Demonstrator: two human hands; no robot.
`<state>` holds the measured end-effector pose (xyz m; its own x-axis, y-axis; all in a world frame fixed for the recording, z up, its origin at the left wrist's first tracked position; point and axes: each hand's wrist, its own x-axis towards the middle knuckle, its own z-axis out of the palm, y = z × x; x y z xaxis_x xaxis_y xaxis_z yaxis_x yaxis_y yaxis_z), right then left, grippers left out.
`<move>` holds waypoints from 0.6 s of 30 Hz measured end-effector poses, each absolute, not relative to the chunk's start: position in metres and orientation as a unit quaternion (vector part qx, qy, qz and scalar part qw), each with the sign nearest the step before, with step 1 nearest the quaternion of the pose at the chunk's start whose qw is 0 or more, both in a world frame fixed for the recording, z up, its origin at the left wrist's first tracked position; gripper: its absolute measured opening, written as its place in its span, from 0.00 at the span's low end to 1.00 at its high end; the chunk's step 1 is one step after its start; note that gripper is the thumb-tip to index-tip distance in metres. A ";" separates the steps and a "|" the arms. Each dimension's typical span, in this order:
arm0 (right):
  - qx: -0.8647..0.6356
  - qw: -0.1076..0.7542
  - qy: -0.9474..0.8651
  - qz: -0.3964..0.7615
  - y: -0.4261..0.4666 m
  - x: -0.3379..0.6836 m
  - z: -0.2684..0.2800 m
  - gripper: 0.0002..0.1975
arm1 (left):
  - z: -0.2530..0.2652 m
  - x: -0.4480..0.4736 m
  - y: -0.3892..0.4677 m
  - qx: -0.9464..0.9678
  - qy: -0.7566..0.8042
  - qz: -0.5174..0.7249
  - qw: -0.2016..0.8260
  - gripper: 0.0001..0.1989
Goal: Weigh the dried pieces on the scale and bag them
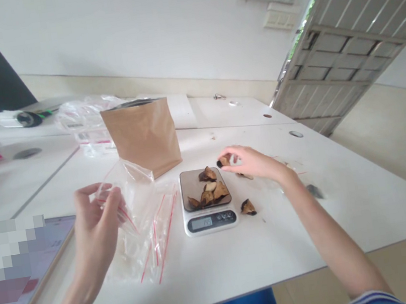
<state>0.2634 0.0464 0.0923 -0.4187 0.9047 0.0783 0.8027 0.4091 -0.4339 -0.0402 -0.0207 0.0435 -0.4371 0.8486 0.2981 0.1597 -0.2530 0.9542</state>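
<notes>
Scale (209, 212): small and white, dark pan on top, sitting mid-table; its display shows digits too blurred to read.
Pan load: brown dried pieces (209, 191) heaped on the pan, a few overlapping.
Right hand (252, 162): hovering just past the pan's right rim, fingertips pressed together on one brown piece (223, 160), held above the pan's far corner.
Left hand (97, 223): raised off the table left of the scale, thumb and fingers pinching the mouth of a clear zip bag (127, 193) with a red seal line.
Bag stack (152, 246): more clear red-striped bags lying flat beneath that hand, touching the scale's left side.
Stray piece (248, 207): lying on the bare tabletop just beside the scale's right edge.
Kraft pouch (143, 135): standing upright behind the scale, top open, no print showing on its face.
Writing: nothing legible anywhere; the tablet (26, 270) at the near left is pixelated.
Table (243, 268): white, near edge running just below the scale and forearms.
Open room: broad bare surface right of the right wrist, out to the table's right edge; the left side is crowded with bags and tablet.
</notes>
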 end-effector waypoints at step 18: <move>-0.644 0.062 -0.757 0.092 0.071 0.301 0.032 0.13 | 0.044 -0.050 -0.037 0.482 0.617 0.578 0.230 0.15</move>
<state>0.3006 0.0708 0.0323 -0.1629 0.9863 -0.0252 0.9636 0.1536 -0.2187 -0.0498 -0.0367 0.0439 -0.4286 0.8610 0.2737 0.3294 -0.1332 0.9348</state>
